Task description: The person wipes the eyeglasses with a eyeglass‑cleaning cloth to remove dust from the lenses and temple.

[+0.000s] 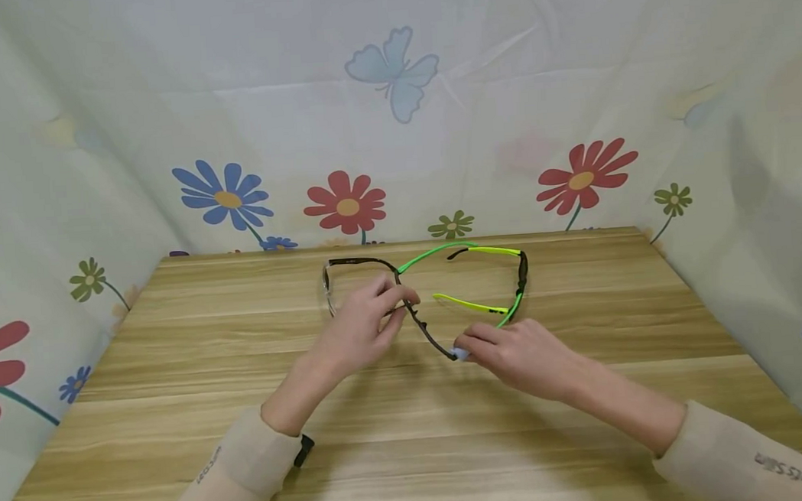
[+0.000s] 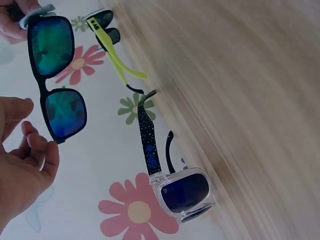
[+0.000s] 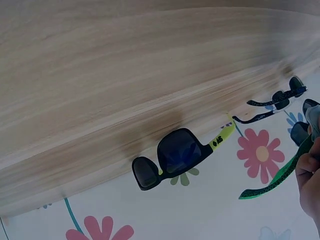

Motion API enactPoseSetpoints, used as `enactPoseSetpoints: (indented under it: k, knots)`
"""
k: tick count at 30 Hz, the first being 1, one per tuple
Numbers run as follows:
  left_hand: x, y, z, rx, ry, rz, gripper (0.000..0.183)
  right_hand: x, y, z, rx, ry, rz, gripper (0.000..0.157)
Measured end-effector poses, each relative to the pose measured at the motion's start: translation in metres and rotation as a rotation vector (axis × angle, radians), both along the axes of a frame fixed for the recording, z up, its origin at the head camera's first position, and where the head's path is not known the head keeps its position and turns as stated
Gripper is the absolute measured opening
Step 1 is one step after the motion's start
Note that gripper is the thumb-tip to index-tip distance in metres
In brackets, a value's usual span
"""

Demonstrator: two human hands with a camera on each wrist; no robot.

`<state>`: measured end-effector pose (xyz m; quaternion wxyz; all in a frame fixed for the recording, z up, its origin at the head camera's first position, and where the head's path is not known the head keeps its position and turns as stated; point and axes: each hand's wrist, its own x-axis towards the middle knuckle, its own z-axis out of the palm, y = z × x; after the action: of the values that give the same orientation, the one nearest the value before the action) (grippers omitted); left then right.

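Observation:
A pair of black-framed sunglasses (image 2: pixel 67 112) with green-blue mirrored lenses is held above the table; its green temples (image 1: pixel 436 254) point away from the body. At the frame's right end, my right hand (image 1: pixel 524 354) pinches a light blue cloth (image 1: pixel 459 353) over the corner; the cloth also shows in the right wrist view. My left hand (image 1: pixel 364 322) is at the left lens. In the left wrist view its fingertips (image 2: pixel 51 150) are right at the frame's left corner, and its thumb is slightly apart from the upper edge near the bridge.
On the wooden table (image 1: pixel 207 354), clear-framed sunglasses (image 2: pixel 185 192) with dark speckled temples stand behind my left hand. To the right are black sunglasses (image 3: pixel 180 152) with yellow temples. A flowered curtain (image 1: pixel 283 120) surrounds the table's back and sides.

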<state>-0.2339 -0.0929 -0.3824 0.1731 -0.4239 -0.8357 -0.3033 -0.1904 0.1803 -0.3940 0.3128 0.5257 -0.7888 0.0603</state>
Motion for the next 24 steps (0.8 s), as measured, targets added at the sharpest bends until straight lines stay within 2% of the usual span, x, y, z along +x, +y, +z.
enactPoseSetpoints:
  k: [7, 13, 18, 24]
  knots:
    - [0.0015, 0.0005, 0.0000, -0.136, -0.024, -0.036, 0.016, 0.0031, -0.0028, 0.0019, -0.034, -0.051, 0.011, 0.040]
    - [0.0006, 0.0005, -0.0016, -0.205, 0.030, -0.043, 0.015, 0.0048, -0.0032, 0.0012, -0.049, -0.081, 0.023, 0.039]
    - [0.0000, -0.0004, 0.0001, -0.288, 0.051, -0.033, 0.020, 0.0056, -0.0024, 0.0019, -0.039, -0.112, 0.027, 0.043]
    - [-0.0021, -0.0028, 0.0025, -0.365, 0.100, -0.063, 0.020, 0.0062, -0.0020, 0.0047, -0.042, -0.120, 0.044, 0.033]
